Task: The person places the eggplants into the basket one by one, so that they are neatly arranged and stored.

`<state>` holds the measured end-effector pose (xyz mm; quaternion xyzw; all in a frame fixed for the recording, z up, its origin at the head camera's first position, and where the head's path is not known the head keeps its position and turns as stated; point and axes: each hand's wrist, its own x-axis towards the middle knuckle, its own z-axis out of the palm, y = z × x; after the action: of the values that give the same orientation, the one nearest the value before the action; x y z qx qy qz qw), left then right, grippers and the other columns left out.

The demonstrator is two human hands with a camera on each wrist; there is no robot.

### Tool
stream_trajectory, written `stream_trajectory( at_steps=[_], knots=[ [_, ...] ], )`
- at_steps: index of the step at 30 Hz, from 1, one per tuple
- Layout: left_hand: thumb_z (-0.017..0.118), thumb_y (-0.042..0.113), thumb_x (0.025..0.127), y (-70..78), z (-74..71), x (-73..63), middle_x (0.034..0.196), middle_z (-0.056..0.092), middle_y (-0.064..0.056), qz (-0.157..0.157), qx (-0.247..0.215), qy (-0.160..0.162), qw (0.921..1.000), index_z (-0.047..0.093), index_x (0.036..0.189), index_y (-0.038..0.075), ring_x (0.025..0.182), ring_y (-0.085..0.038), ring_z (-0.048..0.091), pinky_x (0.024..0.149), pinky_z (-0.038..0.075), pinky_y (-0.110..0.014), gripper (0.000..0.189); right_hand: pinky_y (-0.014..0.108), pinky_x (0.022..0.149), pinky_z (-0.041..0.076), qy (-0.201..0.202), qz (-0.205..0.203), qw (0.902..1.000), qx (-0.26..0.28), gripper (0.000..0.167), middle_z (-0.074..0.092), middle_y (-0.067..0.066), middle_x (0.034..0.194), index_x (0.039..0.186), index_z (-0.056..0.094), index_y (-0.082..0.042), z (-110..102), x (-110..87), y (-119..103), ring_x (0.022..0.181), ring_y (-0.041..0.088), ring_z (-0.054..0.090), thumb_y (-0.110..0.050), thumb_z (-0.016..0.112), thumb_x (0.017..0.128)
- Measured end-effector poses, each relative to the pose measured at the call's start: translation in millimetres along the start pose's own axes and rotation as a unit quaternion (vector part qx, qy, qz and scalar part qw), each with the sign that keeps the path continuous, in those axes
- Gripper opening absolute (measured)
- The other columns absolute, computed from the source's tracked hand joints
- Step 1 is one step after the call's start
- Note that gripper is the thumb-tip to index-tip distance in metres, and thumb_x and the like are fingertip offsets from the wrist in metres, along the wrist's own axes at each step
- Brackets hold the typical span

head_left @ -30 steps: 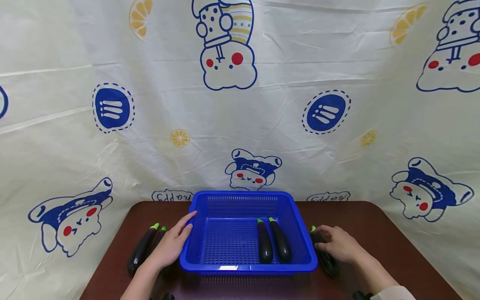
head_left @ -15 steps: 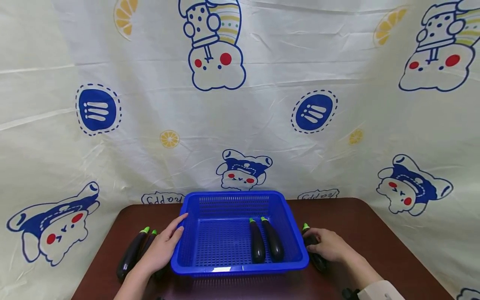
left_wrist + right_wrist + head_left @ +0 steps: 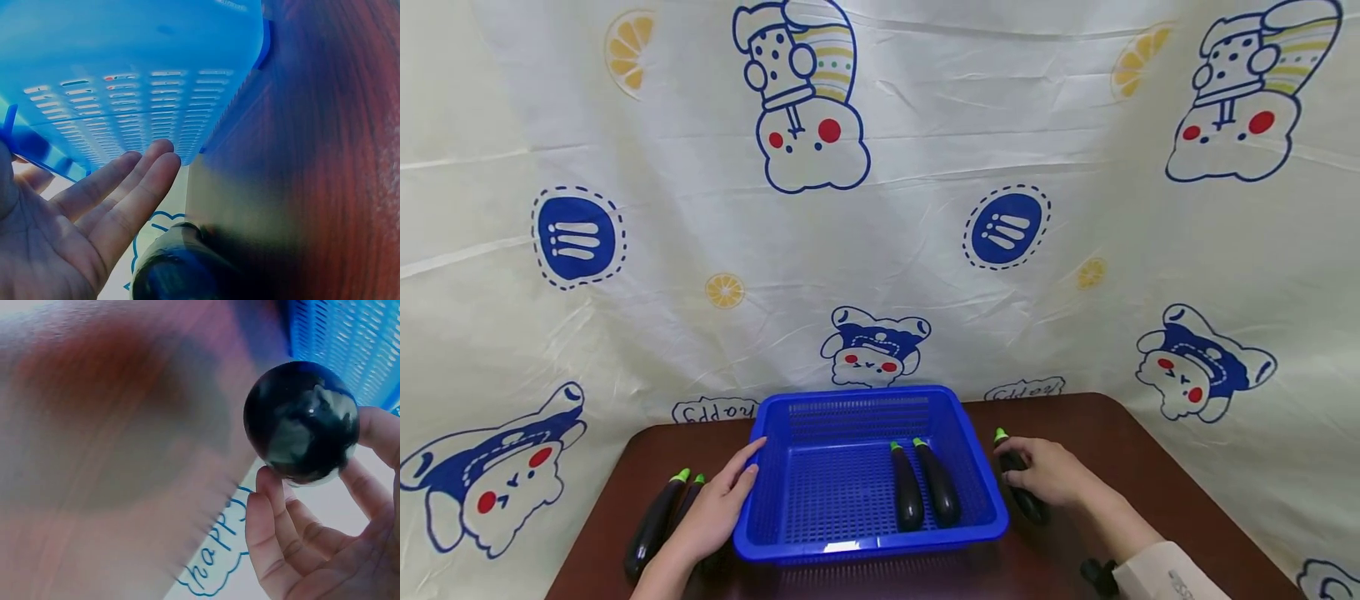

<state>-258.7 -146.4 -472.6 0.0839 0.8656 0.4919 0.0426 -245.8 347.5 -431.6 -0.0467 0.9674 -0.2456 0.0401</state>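
My right hand (image 3: 1051, 472) grips a dark eggplant (image 3: 1028, 502) with a green stem end, just right of the blue plastic basket (image 3: 868, 546). In the right wrist view, the held eggplant's (image 3: 301, 422) round end sits between the thumb and fingers, apparently raised off the table. My left hand (image 3: 715, 510) touches the basket's left rim. Its fingers (image 3: 134, 209) extend nearly straight beside the slotted outer wall in the left wrist view. Inside the basket, on its right side, lie two eggplants, the left one (image 3: 908, 492) and the right one (image 3: 940, 487).
Left of my left hand, an eggplant (image 3: 653, 525) lies on the brown table (image 3: 1105, 433); another eggplant (image 3: 688, 497) beside it is partly covered by that hand. A white printed cloth (image 3: 895, 250) hangs behind the table.
The head view has shifted, so the whole scene sits farther left. My right hand stays at the eggplant, its hold looking firmer; my left hand stays at the basket rim.
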Motion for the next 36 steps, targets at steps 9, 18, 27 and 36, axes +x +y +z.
stream_trajectory(
  at_steps=[9, 18, 27, 36],
  knots=[
    [0.043, 0.036, 0.112, -2.9, 1.8, -2.2, 0.159, 0.047, -0.019, -0.006, -0.017, 0.000, 0.9998, 0.041, 0.159, 0.032, 0.122, -0.030, 0.066, 0.095, 0.056, -0.047, 0.047, 0.036, 0.069, 0.048, 0.001, -0.002, 1.0000, -0.001, 0.033, 0.063, 0.004, 0.086, 0.121, 0.071, -0.018, -14.1, -0.4, -16.9, 0.079, 0.018, 0.057, -0.023, 0.079, 0.089],
    [0.043, 0.037, 0.112, -2.4, 1.2, -0.9, 0.155, 0.051, -0.019, -0.008, -0.023, 0.003, 0.9997, 0.042, 0.158, 0.034, 0.114, -0.027, 0.070, 0.089, 0.058, -0.044, 0.046, 0.043, 0.077, 0.051, 0.010, -0.034, 0.9990, -0.028, 0.035, 0.061, 0.003, 0.084, 0.121, 0.072, -0.018, -32.4, 0.4, -31.0, 0.091, 0.022, 0.060, -0.031, 0.079, 0.090],
    [0.042, 0.036, 0.112, 0.3, 0.4, 1.1, 0.153, 0.053, -0.019, -0.014, -0.020, -0.002, 0.9997, 0.041, 0.158, 0.035, 0.110, -0.025, 0.071, 0.087, 0.058, -0.041, 0.046, 0.044, 0.080, 0.050, 0.022, -0.051, 0.9975, -0.044, 0.036, 0.065, 0.003, 0.095, 0.124, 0.072, -0.018, -41.3, 0.6, -44.9, 0.090, 0.021, 0.057, -0.034, 0.077, 0.092],
    [0.041, 0.036, 0.113, 2.1, 0.0, 0.4, 0.158, 0.049, -0.018, -0.004, -0.001, -0.001, 1.0000, 0.040, 0.159, 0.032, 0.122, -0.030, 0.066, 0.095, 0.055, -0.048, 0.047, 0.041, 0.076, 0.045, 0.037, -0.063, 0.9963, -0.046, 0.035, 0.061, 0.004, 0.098, 0.127, 0.072, -0.019, -41.0, 3.8, -74.6, 0.092, 0.022, 0.053, -0.032, 0.075, 0.094]
  ],
)
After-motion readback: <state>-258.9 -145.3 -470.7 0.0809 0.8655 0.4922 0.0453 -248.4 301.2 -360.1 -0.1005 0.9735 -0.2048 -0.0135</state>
